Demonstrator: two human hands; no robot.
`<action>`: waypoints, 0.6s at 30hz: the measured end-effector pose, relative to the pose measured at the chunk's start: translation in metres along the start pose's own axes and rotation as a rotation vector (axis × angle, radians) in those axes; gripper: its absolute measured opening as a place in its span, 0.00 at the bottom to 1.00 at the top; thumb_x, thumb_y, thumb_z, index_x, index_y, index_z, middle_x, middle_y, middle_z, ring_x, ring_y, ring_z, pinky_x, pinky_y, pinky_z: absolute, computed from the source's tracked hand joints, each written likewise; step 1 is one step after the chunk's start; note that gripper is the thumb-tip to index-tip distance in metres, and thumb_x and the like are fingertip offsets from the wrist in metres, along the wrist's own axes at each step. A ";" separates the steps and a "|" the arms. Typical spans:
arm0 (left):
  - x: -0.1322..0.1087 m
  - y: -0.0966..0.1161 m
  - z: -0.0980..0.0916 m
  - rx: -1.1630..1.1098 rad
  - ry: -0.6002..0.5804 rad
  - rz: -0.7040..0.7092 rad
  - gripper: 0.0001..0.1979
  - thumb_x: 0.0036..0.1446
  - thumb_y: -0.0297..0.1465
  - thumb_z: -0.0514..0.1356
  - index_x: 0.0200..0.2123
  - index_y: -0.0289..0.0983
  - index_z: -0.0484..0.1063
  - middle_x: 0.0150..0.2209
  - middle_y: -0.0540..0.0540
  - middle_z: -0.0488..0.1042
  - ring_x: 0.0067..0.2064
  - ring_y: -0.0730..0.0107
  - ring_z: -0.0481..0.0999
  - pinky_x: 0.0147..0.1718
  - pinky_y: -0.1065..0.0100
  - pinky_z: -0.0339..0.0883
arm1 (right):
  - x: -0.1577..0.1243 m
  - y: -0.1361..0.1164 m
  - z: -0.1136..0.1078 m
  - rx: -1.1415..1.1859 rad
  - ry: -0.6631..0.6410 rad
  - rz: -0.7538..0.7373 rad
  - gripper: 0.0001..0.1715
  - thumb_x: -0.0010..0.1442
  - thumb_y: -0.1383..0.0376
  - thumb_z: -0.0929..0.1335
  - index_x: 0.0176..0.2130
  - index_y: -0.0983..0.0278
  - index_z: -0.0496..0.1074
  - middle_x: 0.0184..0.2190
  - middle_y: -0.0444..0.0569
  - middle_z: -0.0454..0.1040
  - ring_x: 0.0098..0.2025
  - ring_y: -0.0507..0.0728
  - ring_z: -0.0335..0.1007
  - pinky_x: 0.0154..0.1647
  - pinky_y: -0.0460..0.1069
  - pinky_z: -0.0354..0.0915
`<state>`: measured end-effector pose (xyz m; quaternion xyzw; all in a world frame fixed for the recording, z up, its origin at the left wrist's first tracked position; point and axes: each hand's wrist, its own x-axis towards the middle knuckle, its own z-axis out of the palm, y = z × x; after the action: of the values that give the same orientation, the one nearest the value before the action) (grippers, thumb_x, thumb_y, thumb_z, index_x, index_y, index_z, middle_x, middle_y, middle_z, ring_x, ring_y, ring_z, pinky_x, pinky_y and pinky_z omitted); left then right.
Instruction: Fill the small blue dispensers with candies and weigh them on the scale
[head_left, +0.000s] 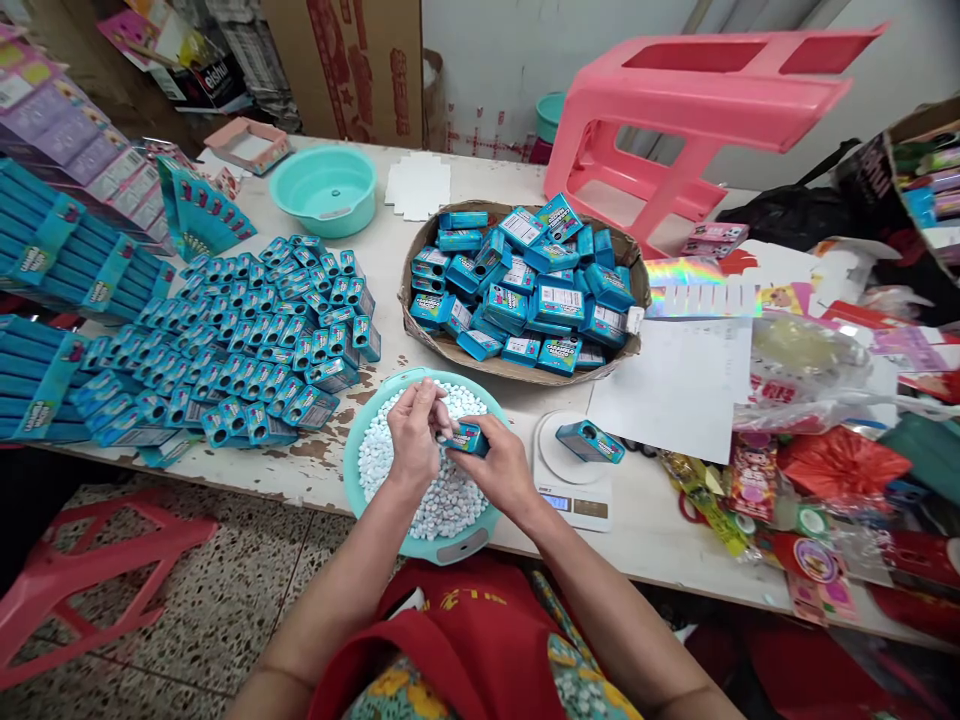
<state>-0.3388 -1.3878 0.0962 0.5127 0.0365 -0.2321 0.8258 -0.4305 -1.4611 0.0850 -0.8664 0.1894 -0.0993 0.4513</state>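
Over a teal basin (459, 512) of small pale candies, my right hand (504, 462) grips a small blue box (466, 438). My left hand (417, 428) is beside the box, its fingers curled together around some pale candies. To the right, another blue box (589, 441) with a round hole lies on a white digital scale (570, 500). Many blue boxes with round openings (259, 345) stand in rows at the left. Behind the basin, a cardboard tray (411, 318) holds a heap of blue boxes.
An empty teal bowl (322, 190) sits at the back left, near a white cutout card (418, 186). A pink stool (675, 95) rests on the table at the back right. White paper (675, 385) and wrapped goods (844, 465) cover the right side.
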 end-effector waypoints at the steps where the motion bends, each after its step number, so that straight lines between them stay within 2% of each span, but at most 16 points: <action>1: -0.002 0.001 0.000 0.009 -0.025 0.003 0.15 0.54 0.42 0.60 0.25 0.36 0.68 0.14 0.54 0.63 0.15 0.77 0.63 0.18 0.73 0.59 | 0.000 0.000 0.000 0.011 0.005 0.003 0.17 0.51 0.65 0.71 0.43 0.60 0.71 0.40 0.48 0.74 0.44 0.59 0.70 0.46 0.52 0.64; 5: -0.002 0.011 -0.007 -0.029 -0.072 0.068 0.14 0.56 0.42 0.58 0.28 0.37 0.69 0.13 0.55 0.62 0.15 0.76 0.63 0.21 0.70 0.63 | 0.000 0.001 -0.007 0.119 -0.003 0.024 0.17 0.50 0.64 0.72 0.42 0.60 0.72 0.39 0.46 0.74 0.43 0.58 0.70 0.46 0.52 0.64; 8: 0.018 0.007 -0.025 0.054 -0.045 0.131 0.15 0.58 0.44 0.54 0.29 0.38 0.69 0.15 0.54 0.62 0.17 0.75 0.63 0.25 0.68 0.65 | -0.005 0.004 -0.022 0.212 0.022 0.048 0.19 0.49 0.61 0.73 0.42 0.60 0.72 0.41 0.47 0.74 0.44 0.58 0.70 0.48 0.52 0.64; 10: 0.037 -0.010 -0.039 0.335 -0.041 0.183 0.15 0.58 0.43 0.54 0.30 0.38 0.70 0.21 0.51 0.68 0.25 0.71 0.69 0.32 0.66 0.67 | -0.010 0.008 -0.032 0.249 0.032 0.042 0.21 0.49 0.59 0.74 0.43 0.59 0.72 0.43 0.48 0.73 0.47 0.59 0.69 0.50 0.53 0.64; 11: 0.045 -0.021 -0.046 0.535 -0.082 0.208 0.14 0.57 0.42 0.54 0.31 0.38 0.71 0.27 0.48 0.72 0.31 0.68 0.72 0.38 0.64 0.67 | -0.012 0.011 -0.035 0.259 0.042 0.040 0.21 0.49 0.59 0.74 0.43 0.59 0.72 0.43 0.48 0.72 0.47 0.59 0.69 0.50 0.54 0.64; 12: 0.051 -0.033 -0.052 0.748 -0.148 0.229 0.14 0.57 0.41 0.55 0.33 0.38 0.73 0.33 0.46 0.74 0.39 0.65 0.72 0.44 0.62 0.65 | -0.014 0.013 -0.037 0.265 0.053 0.038 0.21 0.48 0.59 0.75 0.43 0.59 0.72 0.42 0.49 0.72 0.47 0.59 0.68 0.50 0.54 0.64; 14: 0.057 -0.056 -0.059 1.128 -0.308 0.253 0.14 0.58 0.41 0.55 0.41 0.40 0.74 0.46 0.44 0.73 0.50 0.60 0.68 0.52 0.58 0.58 | -0.018 0.018 -0.037 0.275 0.074 0.035 0.21 0.48 0.60 0.75 0.43 0.58 0.73 0.42 0.48 0.72 0.47 0.59 0.68 0.50 0.54 0.64; 16: 0.053 -0.072 -0.060 1.377 -0.401 0.259 0.17 0.59 0.43 0.53 0.46 0.43 0.72 0.51 0.45 0.70 0.53 0.57 0.65 0.53 0.55 0.56 | -0.020 0.021 -0.034 0.291 0.100 0.031 0.21 0.48 0.61 0.75 0.43 0.58 0.73 0.42 0.48 0.71 0.46 0.58 0.68 0.49 0.54 0.64; 18: 0.045 -0.078 -0.057 1.534 -0.433 0.266 0.17 0.60 0.44 0.51 0.46 0.45 0.71 0.49 0.45 0.69 0.50 0.56 0.66 0.48 0.55 0.59 | -0.020 0.024 -0.031 0.312 0.121 0.023 0.22 0.48 0.62 0.75 0.44 0.57 0.72 0.41 0.47 0.71 0.46 0.58 0.69 0.49 0.53 0.64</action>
<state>-0.3217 -1.3822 -0.0086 0.8803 -0.3549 -0.1866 0.2536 -0.4653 -1.4884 0.0829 -0.7759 0.2085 -0.1741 0.5694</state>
